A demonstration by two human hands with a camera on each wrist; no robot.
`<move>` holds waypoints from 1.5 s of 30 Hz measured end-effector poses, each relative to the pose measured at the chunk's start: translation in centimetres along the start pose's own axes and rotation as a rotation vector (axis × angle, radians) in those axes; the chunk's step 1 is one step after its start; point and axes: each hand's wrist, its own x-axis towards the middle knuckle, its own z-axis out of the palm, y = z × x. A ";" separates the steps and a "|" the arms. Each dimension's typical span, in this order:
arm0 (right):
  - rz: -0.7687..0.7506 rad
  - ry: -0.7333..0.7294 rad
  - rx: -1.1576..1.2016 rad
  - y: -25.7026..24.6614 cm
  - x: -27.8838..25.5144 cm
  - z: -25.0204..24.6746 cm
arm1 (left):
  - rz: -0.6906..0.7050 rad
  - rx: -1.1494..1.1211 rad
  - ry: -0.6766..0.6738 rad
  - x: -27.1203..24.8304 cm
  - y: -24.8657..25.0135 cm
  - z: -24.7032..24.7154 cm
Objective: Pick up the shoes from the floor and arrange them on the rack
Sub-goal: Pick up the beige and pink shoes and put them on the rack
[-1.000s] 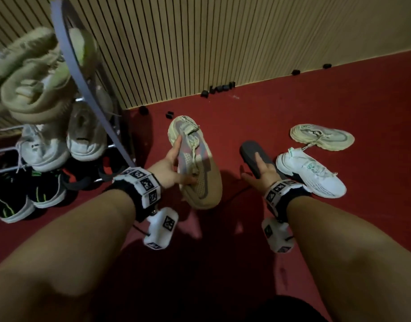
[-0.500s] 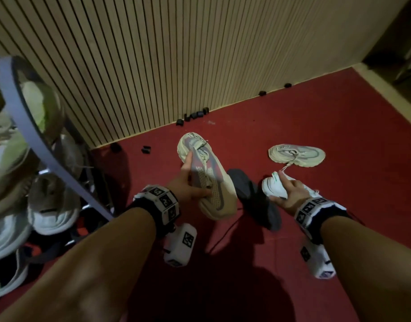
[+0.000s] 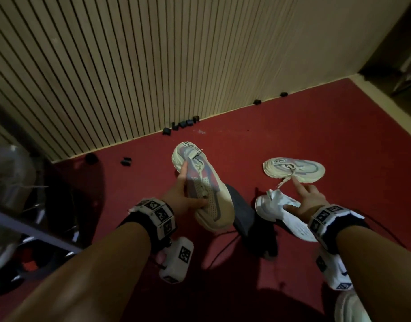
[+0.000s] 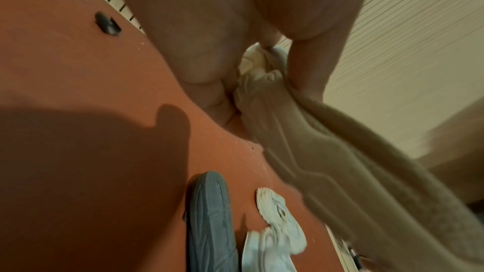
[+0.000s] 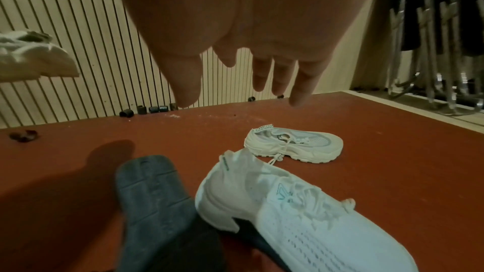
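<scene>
The left hand [image 3: 181, 198] grasps the pink-and-beige sneaker [image 3: 203, 189] off the floor, thumb across its upper, fingers along the far side, the forearm reaching in from seven o'clock; the shoe's heel points to twelve o'clock, toward the slatted wall [image 3: 130, 66]. The right hand [image 3: 304, 201] hangs released, fingers spread and extended above the white knit sneaker [image 3: 276, 205], contact unclear; its forearm enters from five o'clock. At one o'clock of that hand the pale chunky sneaker [image 3: 293, 169] lies on the red floor [image 3: 327, 135]; the dark grey shoe [image 3: 244, 212] lies sole-up between the hands; the rack [image 3: 25, 226] stands at nine o'clock.
</scene>
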 end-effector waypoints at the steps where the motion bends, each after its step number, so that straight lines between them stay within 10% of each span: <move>1: -0.004 -0.011 -0.014 0.6 1.4 -0.2 | -0.018 -0.016 0.007 0.4 0.0 0.5; 24: -0.239 -0.219 -0.507 14.6 31.9 -2.0 | -0.148 -0.184 0.274 16.2 1.1 22.3; 39: -0.344 -0.285 -0.271 17.5 30.4 2.6 | -0.138 -0.232 0.321 16.9 1.4 23.6; 45: -0.167 -0.404 0.236 16.3 28.7 3.3 | -0.143 -0.149 0.310 13.9 2.1 20.8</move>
